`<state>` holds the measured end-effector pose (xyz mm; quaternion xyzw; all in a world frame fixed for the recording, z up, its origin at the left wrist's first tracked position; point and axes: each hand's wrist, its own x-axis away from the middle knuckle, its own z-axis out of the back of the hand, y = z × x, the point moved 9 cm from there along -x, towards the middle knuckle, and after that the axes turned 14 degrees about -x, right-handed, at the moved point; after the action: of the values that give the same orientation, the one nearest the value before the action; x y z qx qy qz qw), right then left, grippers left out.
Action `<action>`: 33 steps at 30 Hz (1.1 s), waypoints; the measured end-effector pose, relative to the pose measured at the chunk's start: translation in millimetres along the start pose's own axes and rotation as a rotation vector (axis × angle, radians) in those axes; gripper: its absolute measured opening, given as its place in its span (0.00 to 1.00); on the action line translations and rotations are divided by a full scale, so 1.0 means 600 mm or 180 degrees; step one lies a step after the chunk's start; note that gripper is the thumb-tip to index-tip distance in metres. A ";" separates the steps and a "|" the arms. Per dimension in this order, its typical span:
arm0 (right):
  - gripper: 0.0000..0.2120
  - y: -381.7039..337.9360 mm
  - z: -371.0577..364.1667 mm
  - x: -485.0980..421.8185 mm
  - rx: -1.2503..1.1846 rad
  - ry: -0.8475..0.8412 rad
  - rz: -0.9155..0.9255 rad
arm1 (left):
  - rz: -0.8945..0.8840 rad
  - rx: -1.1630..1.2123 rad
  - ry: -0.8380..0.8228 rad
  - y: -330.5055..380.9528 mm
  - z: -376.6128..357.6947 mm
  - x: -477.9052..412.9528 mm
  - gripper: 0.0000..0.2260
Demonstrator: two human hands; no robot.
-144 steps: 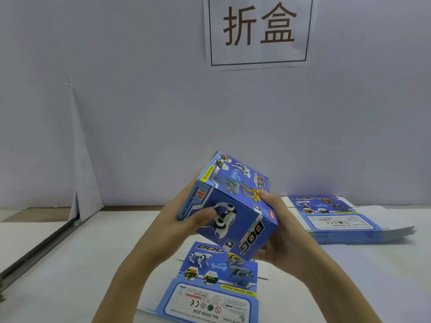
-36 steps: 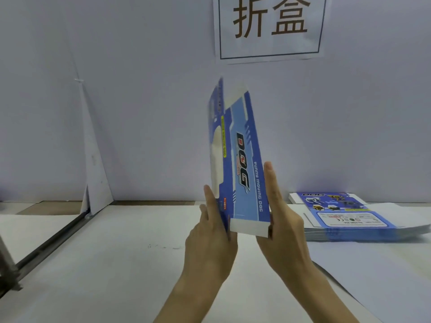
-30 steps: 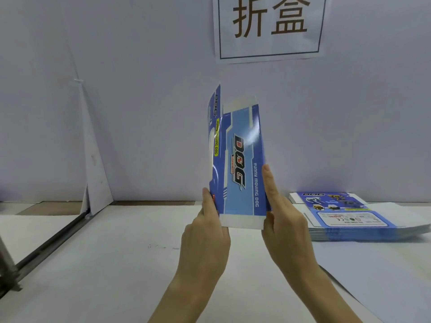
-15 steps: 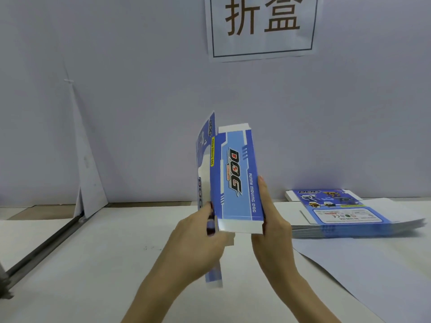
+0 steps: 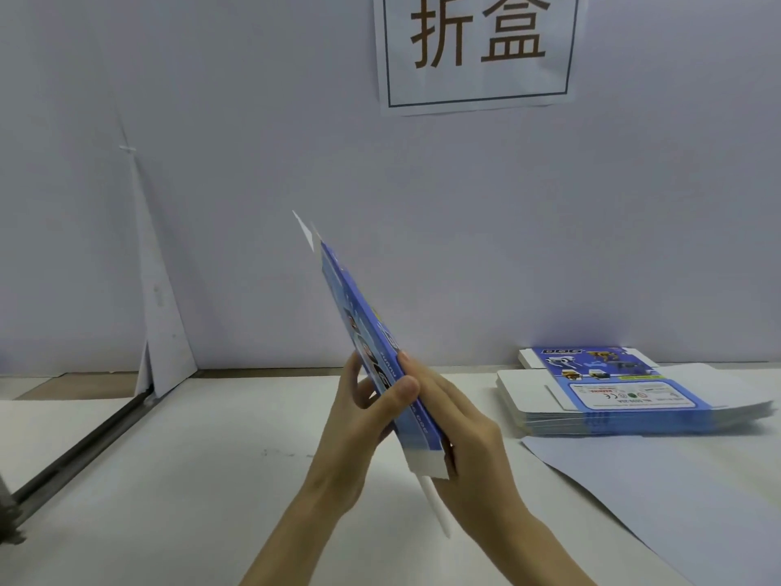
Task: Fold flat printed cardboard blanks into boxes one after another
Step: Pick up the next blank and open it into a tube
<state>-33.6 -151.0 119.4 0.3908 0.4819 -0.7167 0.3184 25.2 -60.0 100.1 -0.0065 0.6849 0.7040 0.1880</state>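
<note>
1. The cardboard blank [image 5: 353,308] is up in the air at mid-frame, above the white table [image 5: 169,480]. It's seen almost edge-on and tilted, with the top leaning toward the upper left and the bottom toward the lower right.
2. It's still pretty much flat. The blue printed side faces the camera, a white flap [image 5: 427,465] sticks out at the low end, and a thin white strip pokes down below that.
3. The left hand [image 5: 363,420] is pinching the blank low down, thumb laid across the printed face and fingers tucked behind it.
4. The right hand [image 5: 465,429] is on the other side. Its fingers run fairly straight up along the blank's right edge and press against it. I can't see the thumb.
5. The stack of flat blanks [image 5: 634,399] sits on the table at the right of the frame, well apart from the hands, printed side up.
6. A pale sheet of paper [image 5: 655,501] covers the lower right of the table, and one corner slips under the stack.
7. On the wall at the top of the frame there's a sign [image 5: 477,48] with two big brown characters in a thin frame.
8. At the left, a white folded card [image 5: 160,332] leans against the wall, and a dark metal rail [image 5: 76,454] runs from there down to the lower left.
</note>
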 end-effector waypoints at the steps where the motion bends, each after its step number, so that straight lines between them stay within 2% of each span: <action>1: 0.27 -0.009 0.003 0.001 0.0141 -0.0006 0.0160 | -0.0146 0.0027 -0.0055 0.005 -0.001 0.001 0.58; 6: 0.23 -0.043 0.005 -0.001 0.0513 -0.0077 0.0490 | -0.0389 0.0515 -0.0316 0.012 -0.014 0.010 0.50; 9: 0.24 -0.058 0.000 -0.005 0.0876 -0.0119 0.0632 | -0.0408 0.0851 -0.0456 0.017 -0.023 0.018 0.45; 13: 0.21 -0.078 0.005 -0.004 0.1250 -0.0030 0.0832 | -0.0481 0.1056 -0.0554 0.022 -0.035 0.029 0.44; 16: 0.20 -0.092 0.014 -0.006 0.1208 0.0002 0.1009 | -0.0735 0.0810 -0.0655 0.034 -0.044 0.036 0.44; 17: 0.21 -0.093 0.024 -0.008 0.1041 0.0098 0.0988 | -0.0766 0.0660 -0.0711 0.038 -0.046 0.037 0.46; 19: 0.29 -0.080 0.051 -0.017 0.0538 0.0413 0.0727 | -0.0668 0.0090 -0.0828 0.038 -0.054 0.033 0.54; 20: 0.32 -0.070 0.063 -0.021 0.0319 0.0569 0.0545 | -0.0593 -0.0346 -0.0860 0.035 -0.061 0.030 0.55; 22: 0.31 -0.043 0.072 -0.026 -0.0199 0.0650 0.0126 | -0.0464 -0.0970 -0.0759 0.035 -0.066 0.026 0.47; 23: 0.29 -0.034 0.071 -0.027 -0.0371 0.0601 -0.0016 | -0.0371 -0.1037 -0.0693 0.032 -0.064 0.023 0.43; 25: 0.24 -0.028 0.073 -0.028 -0.0228 0.0583 -0.0095 | -0.0243 -0.0989 -0.0675 0.026 -0.063 0.019 0.41; 29: 0.27 -0.021 0.063 -0.031 0.0161 0.0591 -0.0072 | -0.0266 -0.1029 -0.1171 0.028 -0.093 0.038 0.55; 31: 0.32 -0.012 0.045 -0.029 0.0271 0.0401 -0.0157 | -0.0282 -0.1361 -0.1182 0.020 -0.102 0.044 0.54; 33: 0.32 0.000 0.042 -0.026 0.0148 0.0206 -0.0286 | -0.0172 -0.1454 -0.1144 0.012 -0.101 0.040 0.49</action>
<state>-32.1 -173.2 138.6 0.3990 0.4923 -0.7282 0.2609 -14.4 -112.4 97.0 0.0580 0.4639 0.8246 0.3186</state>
